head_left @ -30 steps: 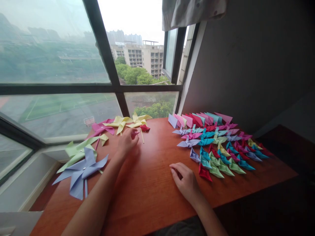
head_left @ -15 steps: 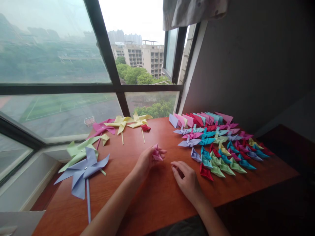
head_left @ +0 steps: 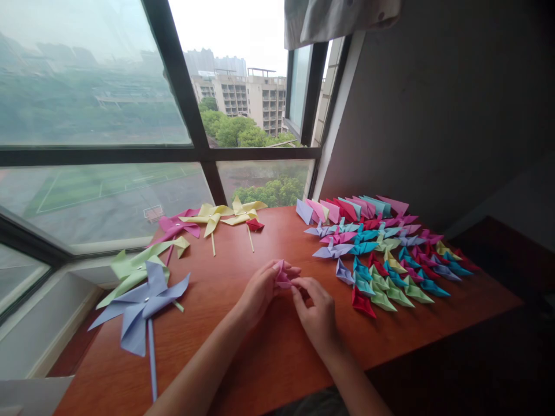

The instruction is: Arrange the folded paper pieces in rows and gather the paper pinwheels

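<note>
A small pink folded-paper boat (head_left: 283, 276) is held above the middle of the table. My left hand (head_left: 260, 289) is closed round its left side, with the thumb on the paper and the fingers behind it. The thumb and forefinger of my right hand (head_left: 315, 309) pinch its lower right tip. To the right of my hands stand rows of folded paper boats, the nearest a red paper boat (head_left: 363, 301) and a green paper boat (head_left: 383, 300). Behind these lie several folded paper cranes, such as a lilac crane (head_left: 333, 249).
Paper pinwheels line the left side: a lilac pinwheel (head_left: 145, 300), a green pinwheel (head_left: 139, 268), a magenta pinwheel (head_left: 178, 225) and yellow ones (head_left: 211, 215). A small red folded paper (head_left: 254, 225) lies near the back edge of the wooden table (head_left: 243, 370). Windows rise behind.
My right hand has moved left and now pinches the pink paper boat, where before it hovered apart from it. My left hand still holds the boat. The camera view has shifted slightly.
</note>
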The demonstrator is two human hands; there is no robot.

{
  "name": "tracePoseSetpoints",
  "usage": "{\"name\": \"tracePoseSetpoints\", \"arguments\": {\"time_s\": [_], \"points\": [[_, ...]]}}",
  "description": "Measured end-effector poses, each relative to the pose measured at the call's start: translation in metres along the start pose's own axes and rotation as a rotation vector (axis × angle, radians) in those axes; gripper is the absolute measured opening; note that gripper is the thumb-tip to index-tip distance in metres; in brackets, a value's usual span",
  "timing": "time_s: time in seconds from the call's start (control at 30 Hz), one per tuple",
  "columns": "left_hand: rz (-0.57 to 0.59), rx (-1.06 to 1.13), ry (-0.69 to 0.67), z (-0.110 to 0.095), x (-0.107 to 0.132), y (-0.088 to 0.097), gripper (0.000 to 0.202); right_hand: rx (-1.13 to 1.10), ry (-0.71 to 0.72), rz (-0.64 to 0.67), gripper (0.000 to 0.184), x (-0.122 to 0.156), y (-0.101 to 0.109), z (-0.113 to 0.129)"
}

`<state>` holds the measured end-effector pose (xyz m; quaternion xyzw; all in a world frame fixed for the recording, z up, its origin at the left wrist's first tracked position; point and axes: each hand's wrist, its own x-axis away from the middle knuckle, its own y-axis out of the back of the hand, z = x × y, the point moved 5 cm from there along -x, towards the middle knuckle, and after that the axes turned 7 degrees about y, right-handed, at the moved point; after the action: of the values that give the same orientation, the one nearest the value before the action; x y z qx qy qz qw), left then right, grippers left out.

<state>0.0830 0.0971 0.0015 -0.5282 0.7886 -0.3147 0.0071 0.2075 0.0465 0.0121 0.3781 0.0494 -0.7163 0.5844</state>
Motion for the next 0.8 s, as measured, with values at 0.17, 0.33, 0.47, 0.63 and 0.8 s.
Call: {"name": "tracePoseSetpoints", "arguments": {"time_s": [0.17, 0.33, 0.47, 0.63, 0.8], "points": [[0.03, -0.036, -0.012, -0.001, 0.0, 0.0, 0.032, 0.003, 0.033, -0.055, 0.018, 0.0, 0.007, 0.004], [-0.179, -0.285, -0.162, -0.015, -0.004, 0.022, 0.039, 0.12, 0.114, -0.049, 0.02, 0.008, 0.025, 0.015], [-0.306, -0.309, -0.169, -0.024, -0.004, 0.039, 0.04, 0.313, 0.192, -0.081, 0.018, 0.014, 0.072, 0.02], [-0.343, -0.277, -0.128, -0.024, -0.006, 0.046, 0.042, 0.666, 0.258, -0.154, 0.011, 0.009, 0.168, -0.007], [-0.305, -0.363, -0.128, -0.024, -0.006, 0.04, 0.038, 1.023, 0.136, -0.26, 0.024, 0.016, 0.271, -0.067]]}}
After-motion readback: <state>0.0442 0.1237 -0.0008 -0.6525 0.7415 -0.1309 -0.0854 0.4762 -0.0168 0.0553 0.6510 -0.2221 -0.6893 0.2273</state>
